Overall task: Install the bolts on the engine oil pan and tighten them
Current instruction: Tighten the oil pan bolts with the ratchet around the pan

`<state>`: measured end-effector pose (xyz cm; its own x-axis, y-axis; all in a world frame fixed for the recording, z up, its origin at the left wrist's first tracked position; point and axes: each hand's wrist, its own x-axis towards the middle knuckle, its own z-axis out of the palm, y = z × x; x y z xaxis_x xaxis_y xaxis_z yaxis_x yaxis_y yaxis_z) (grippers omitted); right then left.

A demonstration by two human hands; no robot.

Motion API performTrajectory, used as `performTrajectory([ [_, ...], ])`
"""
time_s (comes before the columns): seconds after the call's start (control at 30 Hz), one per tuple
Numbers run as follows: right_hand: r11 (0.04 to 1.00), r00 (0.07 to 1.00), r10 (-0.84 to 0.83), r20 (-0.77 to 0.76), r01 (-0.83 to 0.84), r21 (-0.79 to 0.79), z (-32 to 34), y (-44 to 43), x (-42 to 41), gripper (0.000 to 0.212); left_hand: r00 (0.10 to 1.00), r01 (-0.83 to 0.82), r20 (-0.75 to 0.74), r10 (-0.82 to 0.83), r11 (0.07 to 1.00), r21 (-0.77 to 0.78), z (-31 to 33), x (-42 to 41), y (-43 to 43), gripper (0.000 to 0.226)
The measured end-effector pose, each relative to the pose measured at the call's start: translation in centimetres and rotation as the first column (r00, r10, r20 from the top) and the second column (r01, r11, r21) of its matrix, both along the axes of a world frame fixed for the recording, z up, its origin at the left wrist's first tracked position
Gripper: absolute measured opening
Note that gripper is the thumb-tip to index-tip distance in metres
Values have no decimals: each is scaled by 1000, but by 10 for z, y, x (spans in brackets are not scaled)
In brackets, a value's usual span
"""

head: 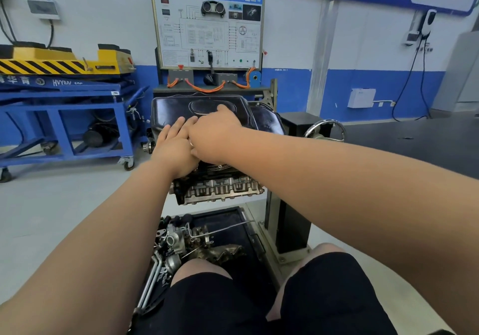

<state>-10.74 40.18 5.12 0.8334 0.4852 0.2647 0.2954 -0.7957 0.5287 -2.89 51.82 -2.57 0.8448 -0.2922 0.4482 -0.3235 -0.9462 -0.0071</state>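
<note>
The black engine oil pan [178,108] sits on top of an upside-down engine block [217,188] on a stand in front of me. My left hand [173,145] lies flat on the pan's near side with straight fingers. My right hand [215,132] reaches across over my left hand, its thumb up on the pan's top; its fingers are hidden, and a small ring-like metal part shows where the two hands meet. A bolt head [219,166] shows on the pan's near flange.
A black tray [233,231] of loose engine parts lies on the floor by my knees. A blue and yellow lift cart [59,96] stands at left. Behind the engine is a training panel [207,24]. A handwheel [325,127] sticks out at the stand's right.
</note>
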Motion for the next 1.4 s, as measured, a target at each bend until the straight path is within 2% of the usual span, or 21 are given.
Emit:
performTrajectory([
  [0.1,991,998,-57,-35,61,118,-6,-6,3,48,1000,-18,5,18,1000,-12,-2,-1,-6,64],
  [0.17,993,999,-40,-35,43,114,-8,-6,4,52,1000,-27,10,27,1000,-7,-3,-1,-6,71],
  [0.33,986,990,104,93,-91,-137,-3,-5,5,24,999,-53,-6,53,998,25,0,-5,-7,68],
  [0.47,964,963,179,200,-130,-234,-10,-4,10,28,998,-62,-3,62,997,52,0,-5,-7,68],
  [0.53,972,966,183,182,-150,-179,-12,-5,10,25,999,-40,2,40,998,40,-1,-4,-4,69],
  [0.6,990,983,142,113,-139,-39,-11,-8,9,25,999,-25,25,24,1000,10,-3,-4,-3,68],
  [0.7,990,1000,-11,-4,11,139,-10,-14,6,47,998,-14,61,15,1000,-22,-6,-2,-7,59],
  [0.8,980,996,-63,-61,73,182,-9,-19,6,50,997,-13,74,17,999,-45,-10,1,-12,50],
  [0.9,998,1000,21,-3,-20,54,-5,-17,3,35,996,-32,77,36,998,-49,-11,3,-13,54],
  [1.0,987,988,101,113,-86,-134,-4,-13,2,33,996,-55,64,57,998,-30,-11,5,-12,57],
  [1.1,955,958,188,217,-126,-269,-11,-11,1,33,996,-65,64,66,998,-5,-11,7,-9,72],
  [1.2,961,948,214,236,-162,-223,-18,-11,-1,33,996,-40,84,43,999,-26,-13,6,-6,76],
  [1.27,974,965,185,187,-155,-163,-17,-9,-1,30,994,-32,99,37,998,-45,-15,5,-5,74],
  [1.4,1000,999,-14,32,15,-13,-6,-16,1,33,995,-24,95,30,998,-57,-16,4,-11,54],
])
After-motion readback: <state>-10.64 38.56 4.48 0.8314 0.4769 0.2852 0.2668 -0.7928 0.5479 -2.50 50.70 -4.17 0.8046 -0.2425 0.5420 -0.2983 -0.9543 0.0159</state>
